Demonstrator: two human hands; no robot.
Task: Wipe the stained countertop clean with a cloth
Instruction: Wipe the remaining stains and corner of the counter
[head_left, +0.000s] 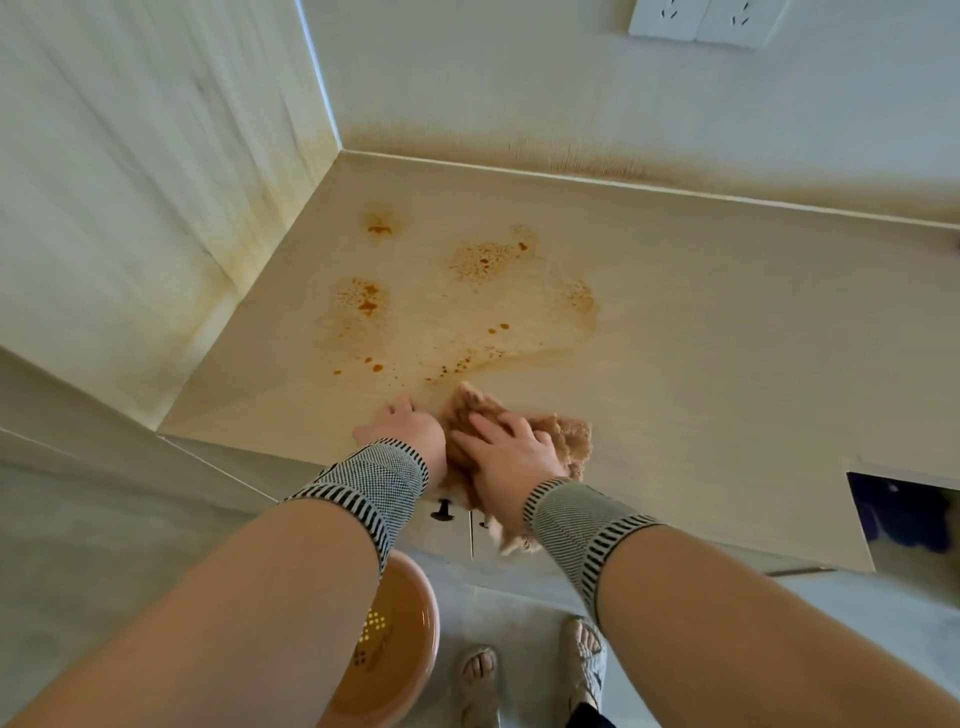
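A pale countertop (701, 322) carries orange-brown stains (467, 306) in several patches and a smeared film across its middle. A fluffy tan cloth (569, 439) lies at the front edge, part of it hanging over the cabinet front. My right hand (511, 452) presses flat on the cloth, fingers spread. My left hand (402, 428) rests on the counter just left of the cloth, touching its edge, fingers curled downward. Both wrists wear striped bands.
Walls close the counter at the left (156, 182) and back (623, 104); sockets (701, 18) sit high on the back wall. A pink basin (410, 660) stands on the floor below. A dark opening (909, 514) lies at right. Cabinet handle (443, 512) below the edge.
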